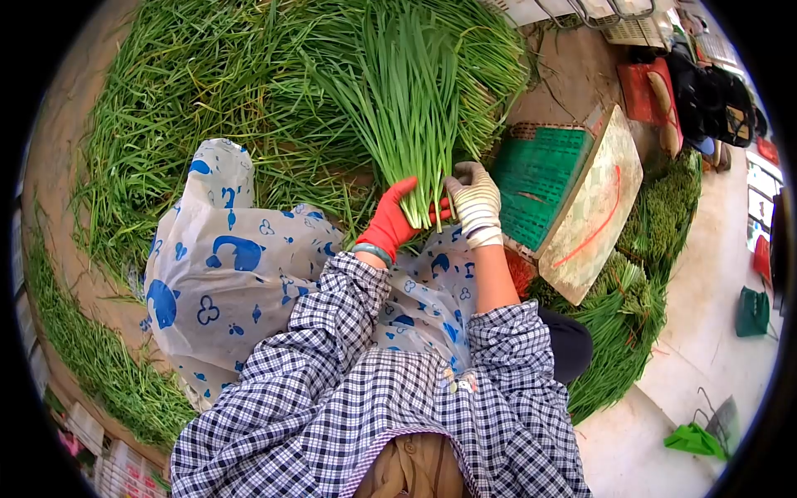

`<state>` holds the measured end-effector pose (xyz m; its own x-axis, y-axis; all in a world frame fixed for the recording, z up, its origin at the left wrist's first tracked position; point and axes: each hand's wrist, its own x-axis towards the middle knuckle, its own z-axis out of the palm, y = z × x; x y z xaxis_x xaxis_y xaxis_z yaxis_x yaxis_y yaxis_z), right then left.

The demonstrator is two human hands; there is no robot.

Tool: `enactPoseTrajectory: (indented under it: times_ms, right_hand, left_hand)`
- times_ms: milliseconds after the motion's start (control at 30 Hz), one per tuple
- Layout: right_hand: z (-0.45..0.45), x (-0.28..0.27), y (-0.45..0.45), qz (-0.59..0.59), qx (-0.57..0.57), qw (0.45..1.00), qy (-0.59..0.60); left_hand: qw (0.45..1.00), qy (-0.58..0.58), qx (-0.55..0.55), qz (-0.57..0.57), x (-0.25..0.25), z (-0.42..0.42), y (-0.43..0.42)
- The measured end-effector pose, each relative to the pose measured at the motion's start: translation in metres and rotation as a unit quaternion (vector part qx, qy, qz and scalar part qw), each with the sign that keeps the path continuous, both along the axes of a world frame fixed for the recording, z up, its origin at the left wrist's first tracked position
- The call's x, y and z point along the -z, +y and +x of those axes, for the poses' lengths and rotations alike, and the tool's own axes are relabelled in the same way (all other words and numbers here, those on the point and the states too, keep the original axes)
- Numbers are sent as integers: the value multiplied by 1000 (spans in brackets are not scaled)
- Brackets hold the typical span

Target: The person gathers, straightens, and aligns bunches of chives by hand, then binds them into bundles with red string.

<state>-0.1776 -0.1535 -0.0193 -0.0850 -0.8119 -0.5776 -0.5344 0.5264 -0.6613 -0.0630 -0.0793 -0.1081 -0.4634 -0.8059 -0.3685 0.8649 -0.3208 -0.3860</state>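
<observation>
My left hand [388, 220], in a red glove, is closed around the pale lower ends of a bunch of garlic chives [413, 116]. The long green leaves fan out away from me over the heap. My right hand [477, 205], in a white and grey striped glove, is at the bunch's right edge. Its thumb and fingers are curled together on stalks there; the exact grip is partly hidden. Under both hands, a whitish plastic sheet with blue prints [241, 257] covers my lap.
A large heap of loose chives [207, 91] spreads ahead and left. To my right stand a green crate [540, 170] and a tilted worn board [599, 207]. Bundled chives [614, 357] lie beyond them. A green bag [696, 440] is on the pale floor at far right.
</observation>
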Motion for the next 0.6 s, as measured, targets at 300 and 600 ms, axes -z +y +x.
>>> enactPoseTrajectory:
  times_ms: [300,600]
  right_hand:
    - [26,-11,9,-61,-221,944,239]
    - [5,3,29,-274,-247,920,131]
  left_hand:
    - [995,-70,34,64,2,1,4]
    - [998,14,5,60,10,-2,2]
